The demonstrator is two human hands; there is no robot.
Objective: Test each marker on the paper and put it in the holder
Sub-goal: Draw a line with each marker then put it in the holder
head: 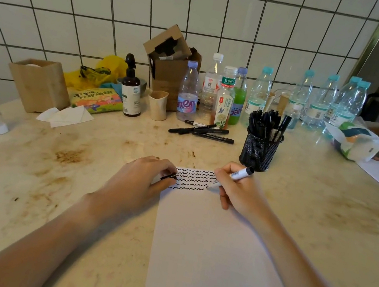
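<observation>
A white sheet of paper [211,247] lies on the counter with several rows of black squiggles [192,180] across its top. My right hand [238,191] grips an uncapped marker [241,174], whose tip touches the paper at the right end of the squiggles. My left hand [142,178] rests on the paper's upper left corner and pinches the black cap [169,177]. A black mesh holder [260,150] packed with several black markers stands just behind my right hand. Several loose black markers [202,130] lie on the counter to the holder's left.
Behind the loose markers stand several plastic bottles [217,92], a brown pump bottle [130,93], a beige cup [158,104] and cardboard boxes [169,64]. A wooden box [39,84] and tissues [65,116] sit at the left, a white bag [356,143] at the right.
</observation>
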